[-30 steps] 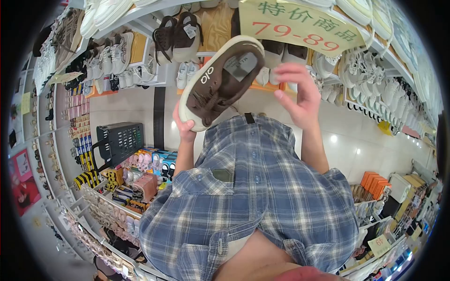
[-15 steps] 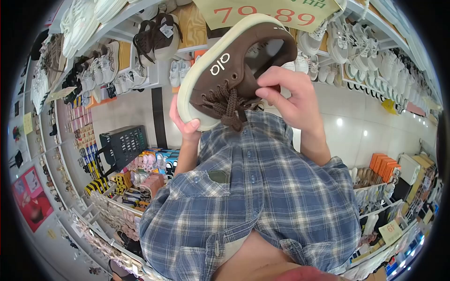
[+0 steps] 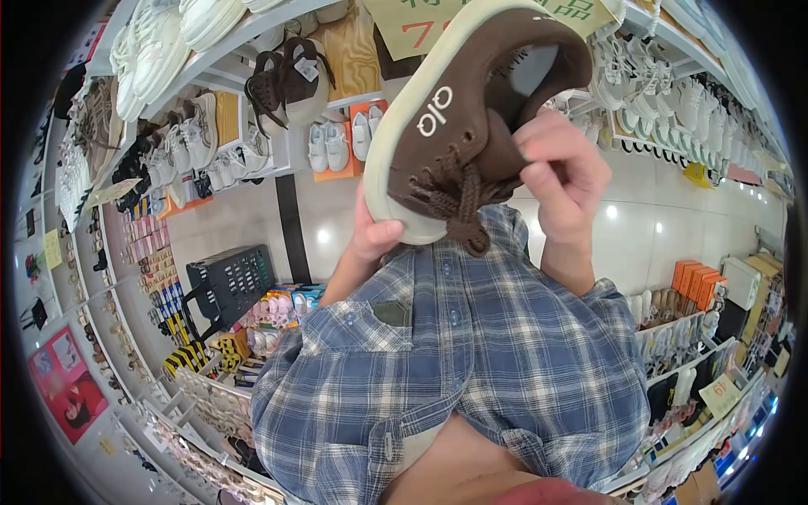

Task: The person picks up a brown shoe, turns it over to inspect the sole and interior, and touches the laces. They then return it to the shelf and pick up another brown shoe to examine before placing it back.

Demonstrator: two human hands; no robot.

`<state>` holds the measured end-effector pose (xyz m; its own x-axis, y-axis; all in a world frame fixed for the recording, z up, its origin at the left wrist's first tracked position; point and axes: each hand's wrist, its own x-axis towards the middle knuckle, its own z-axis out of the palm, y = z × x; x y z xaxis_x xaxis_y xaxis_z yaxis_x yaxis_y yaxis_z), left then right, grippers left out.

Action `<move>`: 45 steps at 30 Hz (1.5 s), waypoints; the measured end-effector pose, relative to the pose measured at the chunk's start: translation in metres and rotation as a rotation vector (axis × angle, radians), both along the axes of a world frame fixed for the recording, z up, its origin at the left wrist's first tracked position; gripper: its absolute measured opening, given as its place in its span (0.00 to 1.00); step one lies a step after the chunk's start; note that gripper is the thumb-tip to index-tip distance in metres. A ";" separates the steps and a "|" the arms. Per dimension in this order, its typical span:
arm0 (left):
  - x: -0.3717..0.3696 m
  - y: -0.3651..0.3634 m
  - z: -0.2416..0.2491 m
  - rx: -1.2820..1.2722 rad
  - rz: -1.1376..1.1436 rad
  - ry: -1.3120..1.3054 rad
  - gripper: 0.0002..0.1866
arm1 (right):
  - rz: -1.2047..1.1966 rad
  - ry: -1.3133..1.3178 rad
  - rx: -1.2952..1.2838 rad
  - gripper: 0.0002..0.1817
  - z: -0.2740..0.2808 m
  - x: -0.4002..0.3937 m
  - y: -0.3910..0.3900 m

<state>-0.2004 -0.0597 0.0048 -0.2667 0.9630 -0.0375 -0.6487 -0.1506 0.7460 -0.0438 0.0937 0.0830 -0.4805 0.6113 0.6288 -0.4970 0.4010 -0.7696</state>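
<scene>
Your left hand (image 3: pixel 373 231) cups the brown sneaker (image 3: pixel 471 109) at its toe; your right hand (image 3: pixel 562 172) pinches its tongue, laces (image 3: pixel 459 198) still tied.

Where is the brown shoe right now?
In the head view the brown shoe is upper centre, held up between the left hand under its toe and the right hand at its tongue, below the price sign.

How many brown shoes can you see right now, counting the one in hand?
3. One brown shoe is held up between the left hand and right hand. A brown pair sits on the upper shelf to the left. Others may be hidden among the racks.
</scene>
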 end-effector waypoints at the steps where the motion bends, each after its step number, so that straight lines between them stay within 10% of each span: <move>1: -0.002 -0.001 0.001 0.014 -0.013 0.053 0.51 | -0.013 0.013 -0.062 0.05 0.002 -0.001 -0.002; 10: -0.026 -0.008 0.011 0.004 0.098 0.394 0.52 | -0.204 -0.329 -0.063 0.11 0.012 -0.012 -0.008; 19: -0.036 -0.009 0.019 0.039 0.041 0.258 0.52 | -0.334 -0.104 0.449 0.11 0.020 -0.023 -0.004; 31: -0.034 -0.018 0.035 0.077 0.146 0.411 0.51 | -0.371 -0.289 0.333 0.10 0.035 -0.023 -0.017; 45: -0.050 -0.038 0.007 0.025 -0.009 -0.166 0.53 | -0.428 0.144 0.154 0.23 0.025 -0.013 -0.005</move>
<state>-0.2504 -0.0979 0.0115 -0.2500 0.9666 -0.0560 -0.7643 -0.1615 0.6243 -0.0568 0.0886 0.1076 -0.1077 0.6294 0.7696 -0.3594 0.6971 -0.6204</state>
